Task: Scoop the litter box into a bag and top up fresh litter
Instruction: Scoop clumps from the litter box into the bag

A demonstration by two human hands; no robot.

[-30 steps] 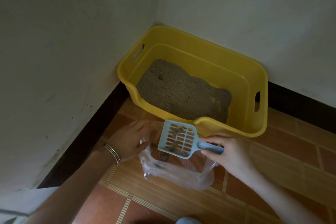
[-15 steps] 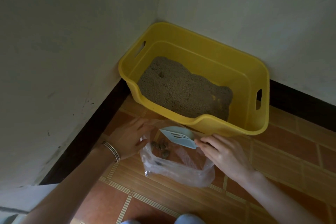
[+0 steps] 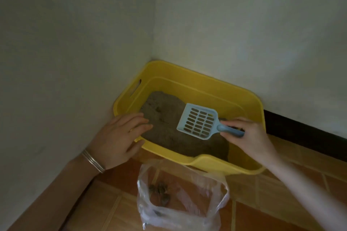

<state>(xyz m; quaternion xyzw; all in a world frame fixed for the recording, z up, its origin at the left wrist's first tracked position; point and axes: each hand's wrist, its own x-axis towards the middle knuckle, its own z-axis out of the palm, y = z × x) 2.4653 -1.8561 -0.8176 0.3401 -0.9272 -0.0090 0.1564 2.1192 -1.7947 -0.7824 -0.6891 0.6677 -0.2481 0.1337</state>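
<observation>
— Where is the litter box?

— The yellow litter box (image 3: 246, 97) sits on the floor, pushed into the far corner where two walls meet. Grey-brown litter (image 3: 165, 114) lies heaped toward its left and near side.

— And the scoop?

— A pale blue slotted scoop (image 3: 198, 124) is held above the litter, about the middle of the box. Its face is up and its handle points right.

— Which hand has it?

— The right hand (image 3: 249, 137), over the right part of the box, pinches the handle between thumb and curled fingers.

— What about the left hand?

— The left hand (image 3: 116, 137) rests on the box's near-left rim. Its fingers are fairly straight and reach out over the litter, and the thumb lies along the rim's near outer side. It clasps nothing. Thin metal bangles (image 3: 93, 160) circle that wrist.

— Where is the bag?

— A clear plastic bag (image 3: 206, 217) stands with its mouth agape on the floor, just on the near side of the box's low front lip. It is between the two forearms, and neither hand touches it. Several dark clumps (image 3: 159, 191) lie inside, toward its left.

— And around all that?

— Orange-brown floor tiles (image 3: 253, 204), a black skirting board (image 3: 304, 133) at the foot of the right wall, and pale plaster walls (image 3: 75, 43).
</observation>
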